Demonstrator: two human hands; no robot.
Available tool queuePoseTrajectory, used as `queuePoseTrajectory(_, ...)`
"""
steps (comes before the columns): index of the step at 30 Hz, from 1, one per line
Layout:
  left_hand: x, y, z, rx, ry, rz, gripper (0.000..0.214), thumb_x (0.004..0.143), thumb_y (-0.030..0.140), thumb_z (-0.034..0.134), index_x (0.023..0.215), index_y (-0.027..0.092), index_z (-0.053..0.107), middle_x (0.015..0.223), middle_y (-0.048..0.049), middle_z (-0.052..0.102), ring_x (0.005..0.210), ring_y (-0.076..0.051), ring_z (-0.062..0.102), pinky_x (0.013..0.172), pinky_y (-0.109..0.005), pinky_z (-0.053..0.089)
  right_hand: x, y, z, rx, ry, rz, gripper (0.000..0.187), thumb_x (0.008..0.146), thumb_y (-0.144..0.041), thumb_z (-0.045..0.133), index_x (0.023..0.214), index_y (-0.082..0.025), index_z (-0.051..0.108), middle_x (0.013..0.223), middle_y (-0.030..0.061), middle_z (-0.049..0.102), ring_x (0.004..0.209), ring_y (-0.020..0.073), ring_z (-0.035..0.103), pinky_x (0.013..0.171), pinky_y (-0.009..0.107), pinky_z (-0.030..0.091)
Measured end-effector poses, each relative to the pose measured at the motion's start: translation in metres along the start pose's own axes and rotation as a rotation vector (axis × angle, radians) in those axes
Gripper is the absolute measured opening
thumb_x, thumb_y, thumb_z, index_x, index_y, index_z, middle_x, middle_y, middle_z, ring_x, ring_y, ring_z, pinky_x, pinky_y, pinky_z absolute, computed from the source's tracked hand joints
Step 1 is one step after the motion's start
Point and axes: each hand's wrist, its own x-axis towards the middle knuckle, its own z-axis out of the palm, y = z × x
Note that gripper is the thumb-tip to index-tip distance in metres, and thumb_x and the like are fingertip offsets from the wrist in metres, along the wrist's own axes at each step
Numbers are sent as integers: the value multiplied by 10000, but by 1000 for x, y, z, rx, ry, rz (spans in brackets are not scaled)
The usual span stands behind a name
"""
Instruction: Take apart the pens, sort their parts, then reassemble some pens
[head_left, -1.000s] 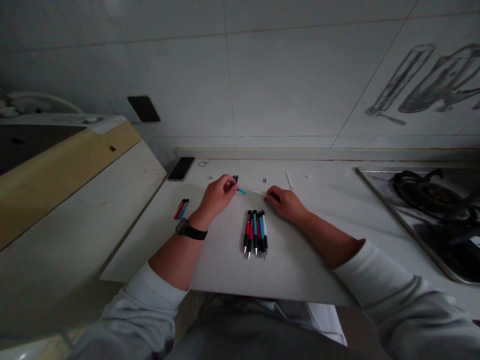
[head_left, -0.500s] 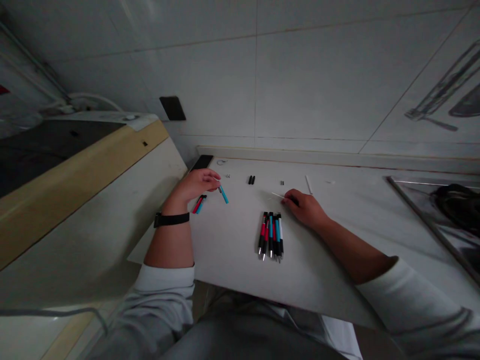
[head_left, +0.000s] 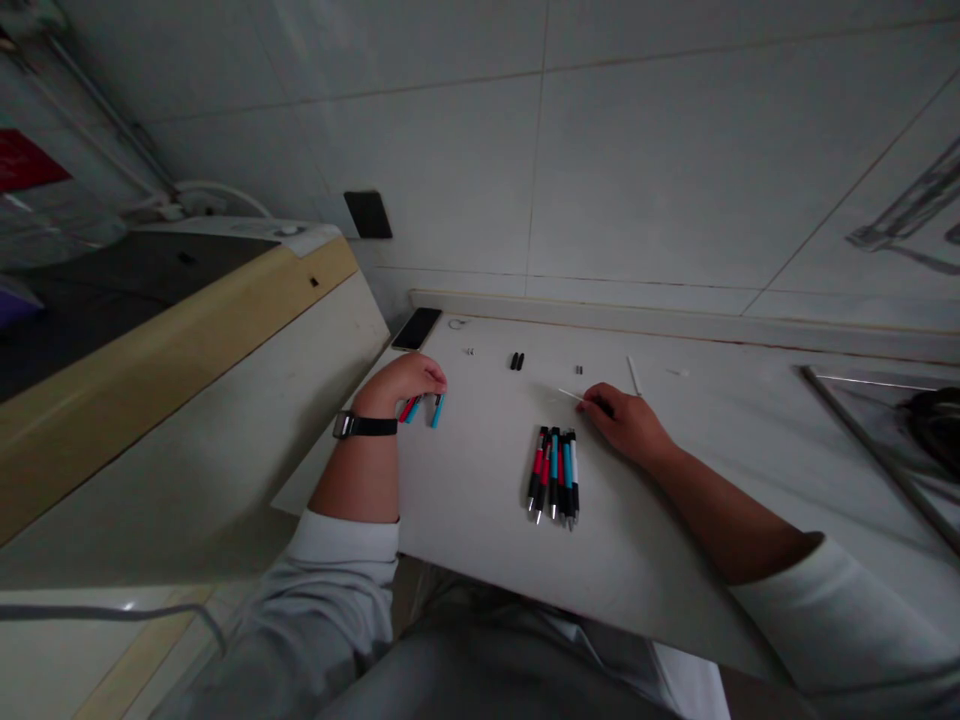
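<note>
My left hand (head_left: 401,385), a dark watch on its wrist, rests curled at the left of the white counter (head_left: 487,480). Its fingertips touch a blue pen barrel (head_left: 437,410), which lies beside a red one and another blue one (head_left: 409,409). My right hand (head_left: 626,423) lies closed on the counter, pinching a thin white refill (head_left: 571,395) that points left. A row of several assembled red, blue and white pens (head_left: 553,474) lies side by side just in front of that hand.
A dark phone (head_left: 417,328) lies at the counter's back left corner. Two black caps (head_left: 517,361), small springs and a white stick (head_left: 634,376) lie near the tiled wall. A hob edge (head_left: 877,440) is at the right. A wood-edged appliance (head_left: 172,340) stands to the left.
My left hand carried the blue barrel from the middle leftward and set it down beside the red and blue pieces. My view turned left. The right hand stayed with the refill.
</note>
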Motion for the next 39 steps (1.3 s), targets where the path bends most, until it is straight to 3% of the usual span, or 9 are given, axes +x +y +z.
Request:
queuePoseTrajectory(3,4,0,1,94,-145,-42,118,607,279,782,706,215,778,691,-49,754,583,-179,623,565,-272,446,0,0,0,-5,-7,3,212,948,-376,515,984,-231,665,867,53,748,735,202,661,690,308,453)
queuePoseTrajectory(11,4,-1,-1,199,-86,6,90,618,286,775,681,222,779,676,-42,743,587,-179,610,567,-280,413,0,1,0,-15,-16,9,215,952,-387,515,991,-234,662,878,54,744,765,213,668,712,318,462)
queuePoseTrajectory(18,3,-4,1,245,-111,-28,97,556,240,795,646,229,760,650,-36,733,571,-181,623,539,-269,399,0,2,1,-13,2,-7,212,949,-382,518,985,-234,666,870,54,746,743,208,663,693,315,457)
queuePoseTrajectory(31,3,-16,-1,251,28,-24,81,583,214,791,652,221,749,637,-30,714,551,-171,606,564,-277,418,0,-4,-2,-28,-15,8,195,946,-377,526,965,-233,656,848,47,737,727,202,656,678,307,449)
queuePoseTrajectory(39,2,-12,-7,350,-21,-90,84,644,224,774,727,212,769,705,-27,745,630,-174,642,610,-266,445,1,1,0,-29,-14,-3,214,958,-393,520,972,-231,659,851,44,736,725,193,652,672,294,441)
